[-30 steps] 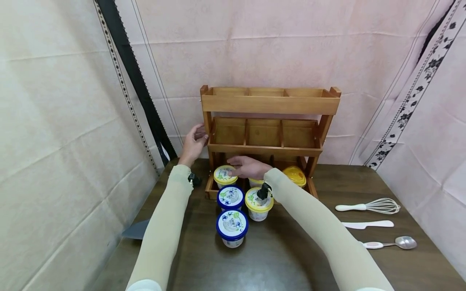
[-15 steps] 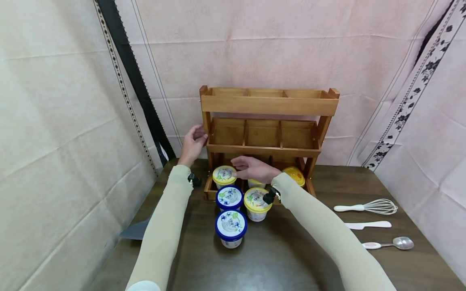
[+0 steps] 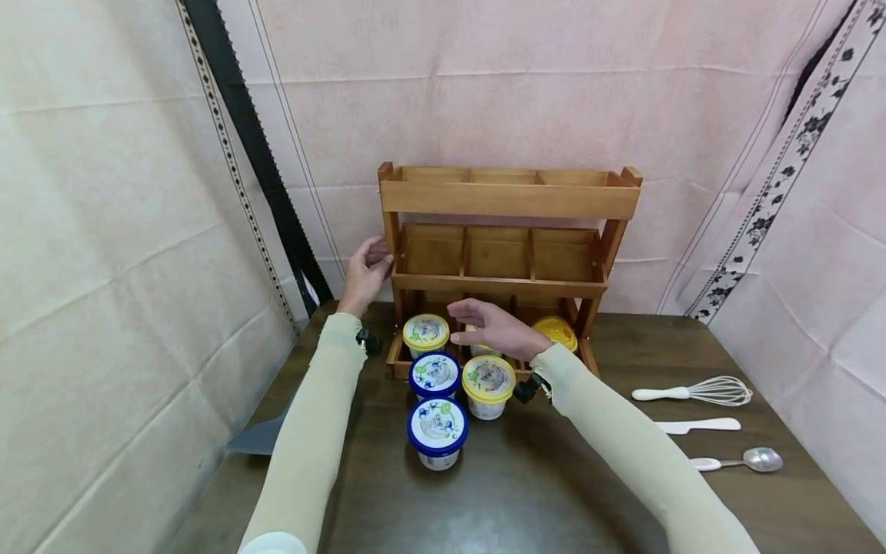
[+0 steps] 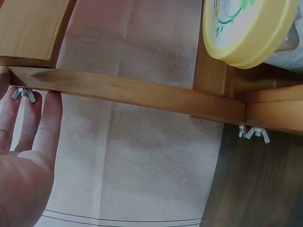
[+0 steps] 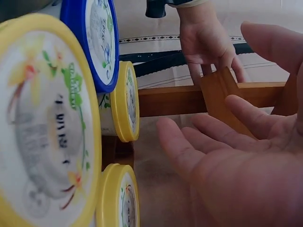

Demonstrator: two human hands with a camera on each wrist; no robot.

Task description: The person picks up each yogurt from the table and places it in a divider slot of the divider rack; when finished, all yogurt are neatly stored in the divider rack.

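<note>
My left hand (image 3: 363, 281) grips the left side post of a wooden three-tier rack (image 3: 511, 201); in the left wrist view its fingers (image 4: 49, 125) lie along one edge, the thumb at the other. My right hand (image 3: 498, 331) holds nothing, its fingers extended above the bottom tier. Beside its fingertips sits a yellow-lidded tub (image 3: 425, 332) in the left compartment. Another yellow-lidded tub (image 3: 484, 350) is partly hidden under the hand. A third, orange-yellow tub (image 3: 556, 332), sits at the right. In front stand two blue-lidded tubs (image 3: 438, 427) and a yellow-lidded tub (image 3: 488, 381).
On the table's right lie a whisk (image 3: 695, 391), a white knife (image 3: 702, 425) and a spoon (image 3: 747, 461). A dark flat object (image 3: 256, 437) sits by the left forearm. Pale curtains (image 3: 512, 115) hang behind the rack. The upper tiers are divided into compartments.
My right hand has drawn back to the right, away from the left yellow-lidded tub, uncovering more of the middle one. The left hand stays on the rack's post.
</note>
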